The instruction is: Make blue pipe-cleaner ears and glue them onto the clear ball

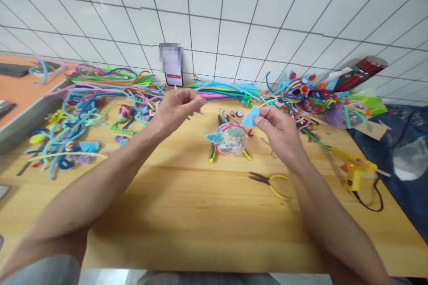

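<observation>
My right hand (pixel 276 129) pinches a light-blue triangular pipe-cleaner piece (pixel 250 117) between thumb and fingers. To its left, my left hand (pixel 180 109) is raised over the table with thumb and fingertips pressed together; whatever they may hold is too small to name. Between and below the hands sits a clear ball (pixel 234 139) with colourful bits inside and a pink pipe-cleaner rim. A light-blue pipe-cleaner cone (pixel 214 137) sticks out from its left side. Yellow-and-green handles (pixel 212 153) show beneath the ball, their tool mostly hidden.
Yellow-handled pliers (pixel 270 182) lie near my right forearm. A yellow glue gun (pixel 356 171) with a black cord is at the right. Pipe cleaners (pixel 72 120) heap up at the left and along the wall. A phone (pixel 172 64) leans against the tiles; decorated figures (pixel 297 89) stand back right.
</observation>
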The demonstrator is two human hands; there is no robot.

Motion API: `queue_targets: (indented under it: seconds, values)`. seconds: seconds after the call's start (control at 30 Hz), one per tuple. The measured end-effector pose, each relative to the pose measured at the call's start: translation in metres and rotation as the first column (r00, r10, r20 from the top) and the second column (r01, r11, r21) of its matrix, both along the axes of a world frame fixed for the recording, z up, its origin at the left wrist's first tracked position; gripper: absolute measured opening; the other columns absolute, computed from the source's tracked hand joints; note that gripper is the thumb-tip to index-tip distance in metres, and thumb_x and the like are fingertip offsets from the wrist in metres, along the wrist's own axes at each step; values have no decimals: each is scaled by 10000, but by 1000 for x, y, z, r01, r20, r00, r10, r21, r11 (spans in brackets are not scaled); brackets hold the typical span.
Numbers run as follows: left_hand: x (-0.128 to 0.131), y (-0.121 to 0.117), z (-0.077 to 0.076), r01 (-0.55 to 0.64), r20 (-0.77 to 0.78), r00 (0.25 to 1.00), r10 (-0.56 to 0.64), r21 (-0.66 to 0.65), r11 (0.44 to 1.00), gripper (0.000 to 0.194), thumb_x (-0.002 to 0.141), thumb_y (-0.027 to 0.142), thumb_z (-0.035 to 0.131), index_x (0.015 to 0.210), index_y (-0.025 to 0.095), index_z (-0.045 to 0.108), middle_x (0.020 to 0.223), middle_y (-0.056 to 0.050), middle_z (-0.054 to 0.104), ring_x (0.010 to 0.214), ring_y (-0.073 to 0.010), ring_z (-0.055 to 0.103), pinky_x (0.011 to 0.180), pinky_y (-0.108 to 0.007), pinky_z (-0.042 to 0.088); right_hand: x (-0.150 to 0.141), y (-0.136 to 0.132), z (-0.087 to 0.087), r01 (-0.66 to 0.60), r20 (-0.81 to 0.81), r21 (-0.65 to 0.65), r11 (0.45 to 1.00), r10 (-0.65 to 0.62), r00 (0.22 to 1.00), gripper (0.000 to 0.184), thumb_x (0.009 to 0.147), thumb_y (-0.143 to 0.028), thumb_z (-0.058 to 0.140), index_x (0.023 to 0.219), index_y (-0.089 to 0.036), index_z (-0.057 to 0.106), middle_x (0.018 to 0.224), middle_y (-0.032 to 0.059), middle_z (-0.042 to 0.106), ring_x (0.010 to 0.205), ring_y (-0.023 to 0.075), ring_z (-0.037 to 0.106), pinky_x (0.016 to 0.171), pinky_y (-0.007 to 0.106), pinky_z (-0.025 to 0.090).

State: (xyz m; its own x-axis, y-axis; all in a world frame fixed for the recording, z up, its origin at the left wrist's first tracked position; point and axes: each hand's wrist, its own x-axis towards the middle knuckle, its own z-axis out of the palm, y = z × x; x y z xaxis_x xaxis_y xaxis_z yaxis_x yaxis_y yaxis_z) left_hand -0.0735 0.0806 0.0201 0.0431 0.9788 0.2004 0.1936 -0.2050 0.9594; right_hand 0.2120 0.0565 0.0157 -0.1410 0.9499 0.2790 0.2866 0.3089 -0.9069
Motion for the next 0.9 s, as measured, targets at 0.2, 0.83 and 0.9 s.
queue_targets:
  seconds: [0.2,0.83,0.9]
  values:
    - [-14,-42,-67,111,-81,991,-109,15,994,626,786,461,877,1309,241,612,1419,-113,653,1300,-292,628,1129,-464,485,4,10,-7,14,-105,3,1000,-14,994,62,830,-285,702,859,-231,689,786,-23,696,774,167,655,767,316,529]
    - [48,-29,-80,450,79,891,-446,-42,892,841,700,382,967,1412,182,566,1326,-160,686,1196,-314,689,988,-431,578,-2,8,-23,25,-10,43,999,-25,1000,63,868,-288,739,918,-249,734,886,2,782,798,184,704,760,338,564]
    - [47,-28,-82,473,118,876,-467,-35,880,855,692,379,974,1413,185,557,1367,-166,670,1236,-325,677,1018,-443,571,-2,7,-25,30,5,41,999,-30,1000,47,868,-277,738,906,-251,731,872,-3,770,783,179,692,748,332,556]
